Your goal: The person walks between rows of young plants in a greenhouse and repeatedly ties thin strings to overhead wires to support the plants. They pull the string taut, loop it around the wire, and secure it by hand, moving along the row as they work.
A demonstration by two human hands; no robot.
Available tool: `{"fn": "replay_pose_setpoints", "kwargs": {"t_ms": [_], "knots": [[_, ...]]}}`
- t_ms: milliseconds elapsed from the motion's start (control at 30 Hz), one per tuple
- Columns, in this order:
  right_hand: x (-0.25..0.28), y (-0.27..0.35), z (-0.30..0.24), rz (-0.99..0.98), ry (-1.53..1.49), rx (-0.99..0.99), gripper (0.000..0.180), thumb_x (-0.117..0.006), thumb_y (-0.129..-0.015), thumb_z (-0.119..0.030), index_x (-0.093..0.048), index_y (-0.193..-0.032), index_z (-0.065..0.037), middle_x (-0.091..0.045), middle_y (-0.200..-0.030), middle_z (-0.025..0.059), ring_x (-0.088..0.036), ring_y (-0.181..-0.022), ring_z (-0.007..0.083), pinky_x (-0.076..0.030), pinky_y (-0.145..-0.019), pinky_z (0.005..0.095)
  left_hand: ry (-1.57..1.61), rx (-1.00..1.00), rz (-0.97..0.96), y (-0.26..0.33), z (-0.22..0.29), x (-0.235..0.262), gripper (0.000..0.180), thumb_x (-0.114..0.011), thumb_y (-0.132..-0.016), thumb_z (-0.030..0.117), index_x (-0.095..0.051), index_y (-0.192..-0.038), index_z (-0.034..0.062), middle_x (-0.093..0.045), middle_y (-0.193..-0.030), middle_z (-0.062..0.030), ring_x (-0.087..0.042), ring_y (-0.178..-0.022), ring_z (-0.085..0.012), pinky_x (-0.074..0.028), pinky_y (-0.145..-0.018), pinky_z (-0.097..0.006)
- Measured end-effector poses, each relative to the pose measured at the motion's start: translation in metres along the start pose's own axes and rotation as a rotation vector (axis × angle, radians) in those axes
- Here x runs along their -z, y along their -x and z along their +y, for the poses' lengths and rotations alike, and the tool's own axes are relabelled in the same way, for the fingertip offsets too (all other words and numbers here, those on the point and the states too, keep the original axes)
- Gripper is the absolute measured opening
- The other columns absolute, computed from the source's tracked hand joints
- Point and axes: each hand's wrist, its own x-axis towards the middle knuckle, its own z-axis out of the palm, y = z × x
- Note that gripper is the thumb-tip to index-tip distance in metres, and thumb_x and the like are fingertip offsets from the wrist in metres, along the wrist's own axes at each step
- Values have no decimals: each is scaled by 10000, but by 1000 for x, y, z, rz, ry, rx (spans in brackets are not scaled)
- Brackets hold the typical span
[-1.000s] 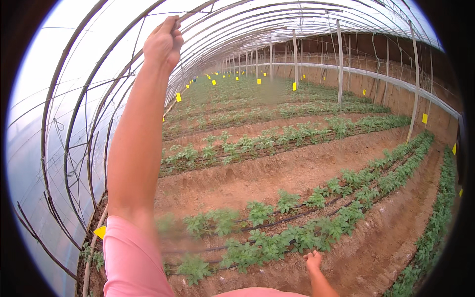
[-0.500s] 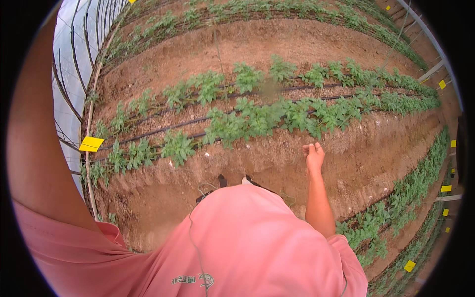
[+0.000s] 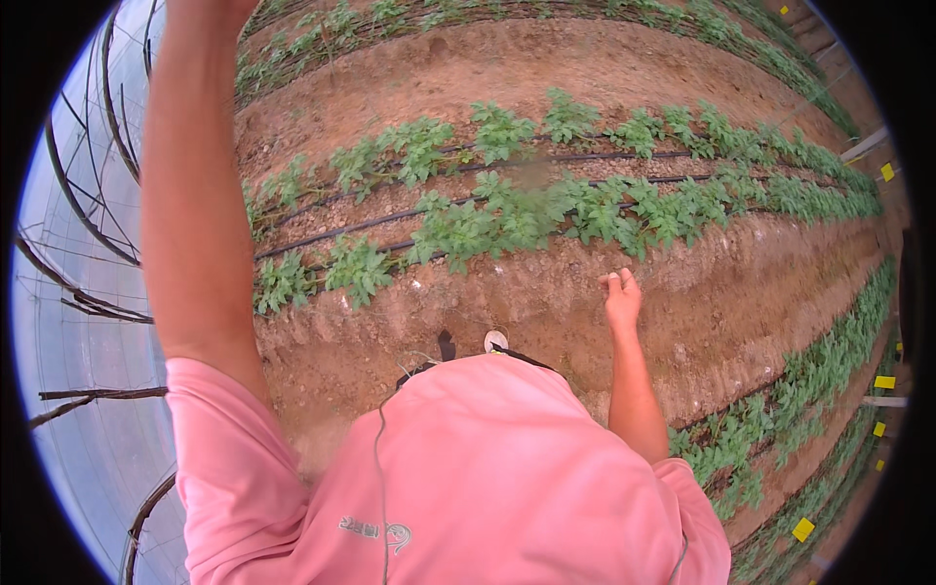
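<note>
My left arm [image 3: 200, 195] is raised along the left side and reaches the top edge, where the fingers of my left hand [image 3: 210, 8] are cut off from view. My right hand [image 3: 622, 300] hovers over the bare soil slope in front of me, its fingers curled together. Anything small between those fingers cannot be made out. Just beyond it grows the nearest row of leafy green plants [image 3: 668, 214], apart from the hand.
Black drip hoses [image 3: 336, 232] run along the planted bed. A second row of plants [image 3: 809, 375] lies to the right, with yellow cards [image 3: 802, 529] near it. On the left is the clear film wall [image 3: 97, 341] with dark rods. My shoe [image 3: 495, 341] stands on the soil path.
My left arm has swung inward to the right and stays raised. The view has shifted, showing more of the film wall. My right hand remains in nearly the same place, fingers curled.
</note>
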Motion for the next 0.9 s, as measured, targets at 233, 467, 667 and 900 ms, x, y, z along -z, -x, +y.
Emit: {"fn": "replay_pose_setpoints", "kwargs": {"t_ms": [233,467,667,900], "knots": [[-26,-31,4,30,770,267,607,-640,-946,-253,-437,-1389,110,-668,-1142,144,-632,-1031,229,-486,-927,334,-327,417,17,194,-110,72,267,-549,-1033,293,-700,-993,76,-550,-719,43,-431,-553,-36,-323,-473,-189],[-75,-4,-27,-710,612,11,687,-647,-919,-310,-425,-1405,121,-526,-1371,315,-505,-1312,391,-385,-1108,421,-718,536,-139,425,-141,106,150,-621,-967,156,-646,-961,9,-616,-843,-129,-597,-767,-276,-496,-694,-366],[-208,143,-184,-1245,168,581,443,-593,-996,-309,-533,-1301,7,-668,-1137,166,-629,-1097,258,-493,-950,361,-587,883,-450,534,-122,127,120,-621,-947,141,-647,-960,24,-620,-884,-193,-608,-843,-394,-503,-752,-432],[-264,150,-245,-856,129,193,463,-412,-1068,-420,-463,-704,-138,-433,-555,-29,-402,-485,93,-364,-468,284,-612,845,-436,573,-83,266,146,-632,-940,157,-670,-910,19,-648,-864,-185,-625,-815,-372,-512,-753,-424]]}}
